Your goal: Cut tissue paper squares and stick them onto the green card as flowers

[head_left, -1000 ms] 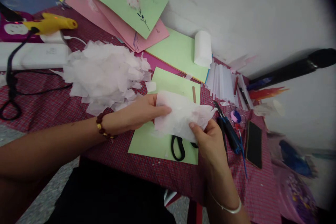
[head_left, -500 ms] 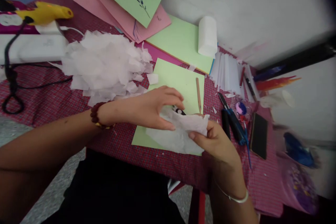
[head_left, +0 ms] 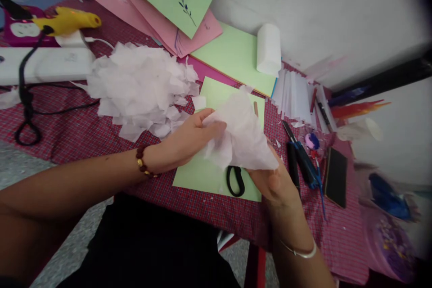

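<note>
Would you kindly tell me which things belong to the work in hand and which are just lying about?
Likely in use:
white tissue, pinched by the left hand
tissue pile
black looped handle

Probably lying about:
yellow gun-shaped tool
dark phone-like slab

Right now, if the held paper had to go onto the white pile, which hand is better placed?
Probably the left hand: its thumb and fingers grip the white paper, and it is close to the paper pile. The right hand is across the paper, farther from the pile.
</note>
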Tool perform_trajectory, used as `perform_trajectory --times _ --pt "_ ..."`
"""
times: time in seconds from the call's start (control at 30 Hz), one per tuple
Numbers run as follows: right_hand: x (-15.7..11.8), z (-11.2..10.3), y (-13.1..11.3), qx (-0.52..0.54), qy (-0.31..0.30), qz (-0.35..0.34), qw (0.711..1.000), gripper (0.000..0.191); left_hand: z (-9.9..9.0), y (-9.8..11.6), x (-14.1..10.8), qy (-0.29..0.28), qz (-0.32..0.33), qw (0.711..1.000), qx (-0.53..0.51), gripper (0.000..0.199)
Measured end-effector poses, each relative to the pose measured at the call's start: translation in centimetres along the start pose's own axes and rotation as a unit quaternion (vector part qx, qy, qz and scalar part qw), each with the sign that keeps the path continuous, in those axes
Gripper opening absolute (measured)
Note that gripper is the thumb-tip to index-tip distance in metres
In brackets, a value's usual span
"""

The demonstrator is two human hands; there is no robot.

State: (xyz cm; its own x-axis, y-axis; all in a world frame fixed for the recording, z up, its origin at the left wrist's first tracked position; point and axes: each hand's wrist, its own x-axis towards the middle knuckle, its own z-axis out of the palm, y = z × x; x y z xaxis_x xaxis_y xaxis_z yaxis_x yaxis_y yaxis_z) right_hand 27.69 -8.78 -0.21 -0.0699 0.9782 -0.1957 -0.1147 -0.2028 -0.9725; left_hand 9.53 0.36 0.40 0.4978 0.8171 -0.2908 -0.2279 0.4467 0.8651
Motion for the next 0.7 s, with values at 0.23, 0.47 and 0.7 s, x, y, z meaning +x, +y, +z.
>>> perform_trajectory --times 0.23,0.47,0.7 --pt "0.4 -0.4 0.9 0.024 0.035 0.005 0.999 0.069 -0.1 0.2 -0.3 -0.043 -0.031 0.996 -0.077 0.012" --pt "0.8 -0.9 1.3 -0.148 0.134 -0.038 0.979 0.02 -1.0 0.3 -0.2 -0.093 -0.044 0.988 0.117 0.012" --pt "0.4 -1.3 0.8 0.022 0.194 -0.12 0.973 0.006 -1.4 1.7 0.4 -0.103 0.0 0.99 0.098 0.019"
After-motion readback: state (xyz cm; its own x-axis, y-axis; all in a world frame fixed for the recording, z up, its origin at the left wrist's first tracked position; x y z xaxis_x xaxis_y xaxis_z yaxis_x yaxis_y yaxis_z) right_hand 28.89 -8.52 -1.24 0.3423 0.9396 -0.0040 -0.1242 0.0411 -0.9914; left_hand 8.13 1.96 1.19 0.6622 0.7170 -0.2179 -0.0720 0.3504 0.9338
